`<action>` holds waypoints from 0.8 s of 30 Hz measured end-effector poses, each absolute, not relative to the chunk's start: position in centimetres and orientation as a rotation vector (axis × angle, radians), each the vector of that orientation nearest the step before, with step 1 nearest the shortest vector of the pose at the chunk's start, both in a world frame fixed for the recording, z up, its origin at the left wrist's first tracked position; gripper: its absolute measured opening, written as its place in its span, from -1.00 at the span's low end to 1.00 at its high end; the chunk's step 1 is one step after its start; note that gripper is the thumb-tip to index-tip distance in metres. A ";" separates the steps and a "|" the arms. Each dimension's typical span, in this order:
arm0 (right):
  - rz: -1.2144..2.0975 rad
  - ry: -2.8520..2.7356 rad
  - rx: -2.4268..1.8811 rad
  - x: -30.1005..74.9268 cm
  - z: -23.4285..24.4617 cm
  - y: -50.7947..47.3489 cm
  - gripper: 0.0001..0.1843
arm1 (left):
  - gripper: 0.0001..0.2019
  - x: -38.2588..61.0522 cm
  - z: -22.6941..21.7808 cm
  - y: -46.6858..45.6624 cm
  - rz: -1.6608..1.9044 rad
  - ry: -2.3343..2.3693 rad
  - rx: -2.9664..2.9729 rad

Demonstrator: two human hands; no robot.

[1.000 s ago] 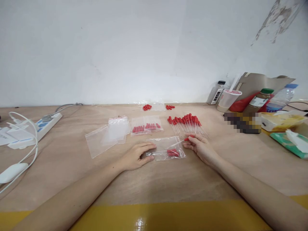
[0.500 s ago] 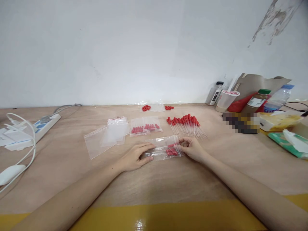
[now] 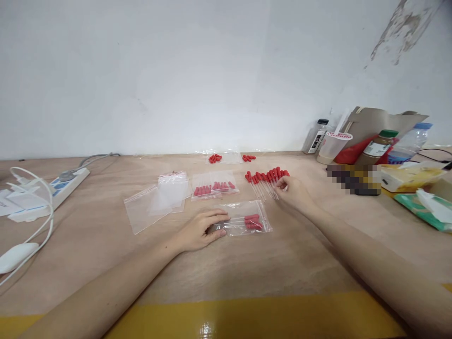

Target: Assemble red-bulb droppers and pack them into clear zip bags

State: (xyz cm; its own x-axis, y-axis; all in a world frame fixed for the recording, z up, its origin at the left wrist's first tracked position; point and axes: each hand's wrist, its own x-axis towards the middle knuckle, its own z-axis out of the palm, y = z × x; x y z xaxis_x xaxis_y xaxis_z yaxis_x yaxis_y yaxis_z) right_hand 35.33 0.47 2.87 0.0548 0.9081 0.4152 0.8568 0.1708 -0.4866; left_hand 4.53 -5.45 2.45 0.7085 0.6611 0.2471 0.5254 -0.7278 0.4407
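A clear zip-lock bag (image 3: 236,229) lies flat before me, with several red-bulbed droppers (image 3: 252,220) inside, bulbs toward its right end. My left hand (image 3: 201,230) grips the bag's left end, thumb on the near side and fingers on the far side. Up and to the right, a pile of glass droppers with red rubber bulbs (image 3: 262,177) rests on the table. My right hand (image 3: 293,190) is at the pile's right side, fingertips closed around a dropper there; its fingers partly hide the tubes.
Behind lie filled bags (image 3: 215,187) of droppers. Flat bags (image 3: 169,190) are stacked at left. Red bulbs (image 3: 214,158) sit near the wall. A power strip (image 3: 70,188) with white cables is far left; a cup (image 3: 334,147), bottles (image 3: 379,146) and a tissue pack (image 3: 423,209) stand right.
My right hand has let go of the bag's right end and moved up and right to the dropper pile. My left hand has stayed on the bag.
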 end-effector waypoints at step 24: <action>0.501 -1.475 -1.807 35.7 4.9 1.1 -0.41 | -0.63 4.4 2.1 -5.4 0.562 0.916 2.589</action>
